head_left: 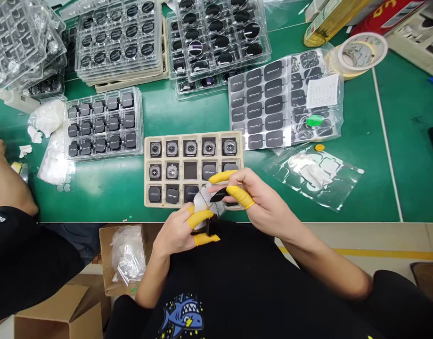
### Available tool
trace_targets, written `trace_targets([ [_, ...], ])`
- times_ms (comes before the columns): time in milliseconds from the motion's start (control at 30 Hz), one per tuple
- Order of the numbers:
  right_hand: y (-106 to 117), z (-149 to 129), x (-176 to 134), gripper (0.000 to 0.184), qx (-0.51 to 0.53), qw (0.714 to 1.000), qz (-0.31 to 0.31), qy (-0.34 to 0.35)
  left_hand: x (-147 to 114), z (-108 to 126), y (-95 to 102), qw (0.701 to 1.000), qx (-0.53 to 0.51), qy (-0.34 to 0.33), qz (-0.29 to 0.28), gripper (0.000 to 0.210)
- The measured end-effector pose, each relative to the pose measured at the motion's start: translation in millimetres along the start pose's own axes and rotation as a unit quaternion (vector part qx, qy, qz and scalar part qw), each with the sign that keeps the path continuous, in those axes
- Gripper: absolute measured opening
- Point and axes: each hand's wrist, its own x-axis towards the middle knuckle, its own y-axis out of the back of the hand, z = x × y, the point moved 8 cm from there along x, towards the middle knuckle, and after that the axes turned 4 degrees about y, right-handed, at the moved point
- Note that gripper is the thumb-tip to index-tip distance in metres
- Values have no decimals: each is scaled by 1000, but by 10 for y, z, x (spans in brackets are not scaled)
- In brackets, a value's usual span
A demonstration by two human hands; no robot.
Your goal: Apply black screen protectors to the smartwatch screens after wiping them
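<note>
Right fingers [240, 196] pinch a black rounded-square sticker [218, 195]; left fingers [200, 218] hold whitish translucent film [200, 203]. Best grip edges only; separate slowly.

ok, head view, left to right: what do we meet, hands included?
Co-worker's arm → clear tray of black logo-marked pieces → left hand → right hand → flat clear bag → tape roll.

Over in the upper right I see a tape roll [378, 51] near a yellowish bottle [331, 22] and a red package [384, 18]; at lower left, a cardboard box [106, 256] holds crumpled clear plastic [127, 254].
</note>
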Motion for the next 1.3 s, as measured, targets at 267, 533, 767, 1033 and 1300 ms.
trace_targets([
  [267,26,0,15,34,32,998,41,25,49,-23,7,999,-29,15,30,61],
  [533,367,-418,-79,19,-15,977,176,122,-96,-255,163,980,-92,90,155,65],
  [767,-11,-705,149,20,-56,991,-74,93,-67,-437,137,946,-224,103,211,73],
  [1033,-145,-744,339,19,-116,977,-166,69,-47,-529,155,920,-303,119,220,75],
  [1300,-243,-639,386,13,-116,971,-205,44,-48,-557,144,922,-301,125,210,76],
])
